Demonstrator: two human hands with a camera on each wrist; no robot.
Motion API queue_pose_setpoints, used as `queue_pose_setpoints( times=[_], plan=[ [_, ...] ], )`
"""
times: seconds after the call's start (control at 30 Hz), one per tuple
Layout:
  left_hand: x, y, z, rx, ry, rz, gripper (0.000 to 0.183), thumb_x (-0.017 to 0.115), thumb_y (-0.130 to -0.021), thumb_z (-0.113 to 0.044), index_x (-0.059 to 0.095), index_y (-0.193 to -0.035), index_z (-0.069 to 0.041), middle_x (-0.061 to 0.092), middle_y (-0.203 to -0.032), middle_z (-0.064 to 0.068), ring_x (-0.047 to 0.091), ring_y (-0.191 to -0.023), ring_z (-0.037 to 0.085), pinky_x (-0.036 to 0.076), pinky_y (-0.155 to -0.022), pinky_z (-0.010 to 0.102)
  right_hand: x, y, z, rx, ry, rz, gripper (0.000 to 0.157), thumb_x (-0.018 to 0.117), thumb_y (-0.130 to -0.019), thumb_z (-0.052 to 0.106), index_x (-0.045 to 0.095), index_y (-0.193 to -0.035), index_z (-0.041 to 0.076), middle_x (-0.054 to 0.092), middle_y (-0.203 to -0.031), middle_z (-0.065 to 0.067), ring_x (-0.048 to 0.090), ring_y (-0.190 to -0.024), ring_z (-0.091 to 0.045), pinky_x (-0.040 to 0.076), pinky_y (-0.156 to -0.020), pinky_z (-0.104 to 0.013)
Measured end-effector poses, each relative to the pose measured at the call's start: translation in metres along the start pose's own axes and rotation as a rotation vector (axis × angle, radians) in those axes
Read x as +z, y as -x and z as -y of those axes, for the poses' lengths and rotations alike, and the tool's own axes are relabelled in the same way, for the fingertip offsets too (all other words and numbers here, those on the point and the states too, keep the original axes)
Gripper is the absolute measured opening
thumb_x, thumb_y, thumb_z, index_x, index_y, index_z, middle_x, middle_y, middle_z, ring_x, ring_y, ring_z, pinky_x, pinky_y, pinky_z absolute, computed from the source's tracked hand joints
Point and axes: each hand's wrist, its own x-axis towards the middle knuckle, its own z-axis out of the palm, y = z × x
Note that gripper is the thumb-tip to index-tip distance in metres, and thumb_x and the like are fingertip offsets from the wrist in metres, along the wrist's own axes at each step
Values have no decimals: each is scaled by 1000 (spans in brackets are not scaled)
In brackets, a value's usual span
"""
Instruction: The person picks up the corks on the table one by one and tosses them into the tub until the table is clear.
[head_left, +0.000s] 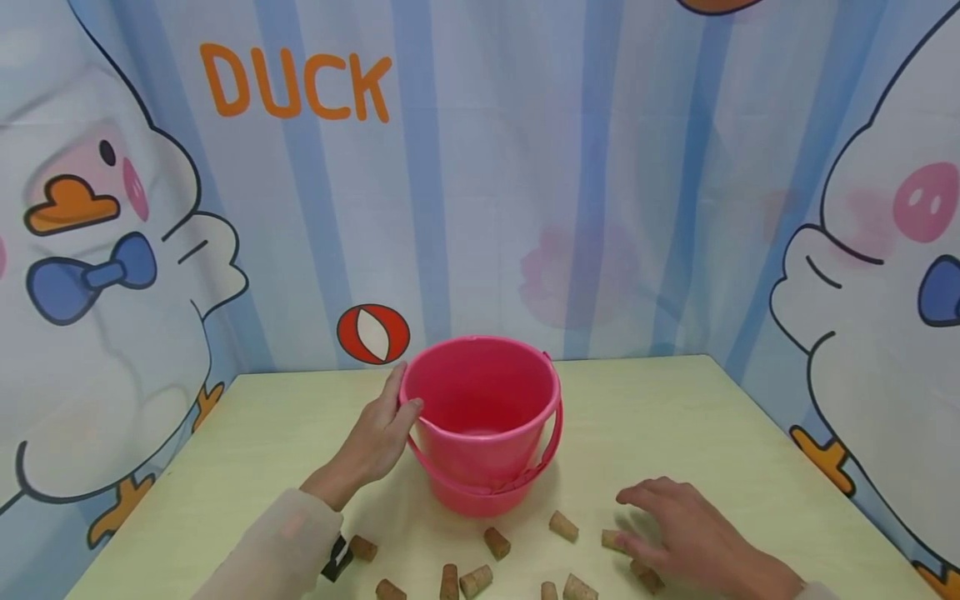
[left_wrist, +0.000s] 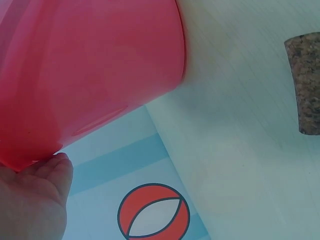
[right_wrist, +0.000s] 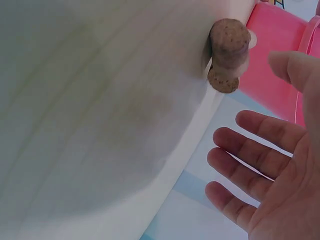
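A pink bucket stands upright on the table, its handle hanging down at the front. My left hand grips the bucket's rim at the left side, the thumb over the edge; in the left wrist view its fingers lie against the outside under the rim. To the right, my right hand hovers over two corks, a pale cork and a browner cork partly hidden under it. Its fingers are spread and hold nothing. In the right wrist view, a cork lies beyond the fingertips.
Several corks lie scattered in front of the bucket, among them one cork near its base and another cork to the right. A small black object sits by the left sleeve. A printed duck curtain closes off the table's back and sides.
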Motion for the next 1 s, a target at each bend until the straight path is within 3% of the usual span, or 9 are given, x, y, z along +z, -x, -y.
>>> queue_pose_setpoints(
  times=[0.17, 0.37, 0.63, 0.83, 1.0],
  plan=[
    [1, 0, 0, -1, 3, -1, 75, 50, -105, -25, 9, -165, -8, 37, -160, 13, 43, -141, 36, 55, -98, 49, 2, -4, 4, -4, -13, 30, 42, 76, -86, 54, 74, -113, 22, 68, -110, 9, 59, -105, -17, 52, -96, -53],
    [1, 0, 0, -3, 2, -5, 75, 51, -105, -26, 9, -164, -8, 38, -160, 13, 43, -140, 35, 55, -99, 49, 5, -9, 6, -66, 4, 52, 28, 82, -84, 41, 75, -103, 21, 67, -97, 13, 57, -91, -11, 52, -88, -49],
    [1, 1, 0, -2, 9, -5, 75, 51, -105, -25, 9, -165, -9, 38, -160, 13, 43, -140, 35, 55, -98, 48, 11, -11, 9, -139, 71, 7, 19, 83, -83, 35, 76, -96, 23, 62, -84, 21, 50, -78, -1, 50, -80, -41],
    [1, 1, -1, -5, 10, 2, 74, 50, -106, -25, 8, -165, -8, 36, -161, 13, 42, -141, 36, 54, -99, 49, 11, -11, 13, -128, 88, 2, 14, 84, -83, 32, 76, -91, 24, 58, -79, 22, 46, -75, 0, 47, -78, -37],
    [0, -1, -1, -5, 0, 1, 73, 49, -105, -22, 9, -164, -6, 37, -160, 15, 43, -141, 36, 54, -100, 51, 12, -12, 14, -176, 102, -23, 10, 84, -83, 27, 76, -87, 24, 59, -78, 22, 46, -73, 1, 46, -74, -35]
  ],
)
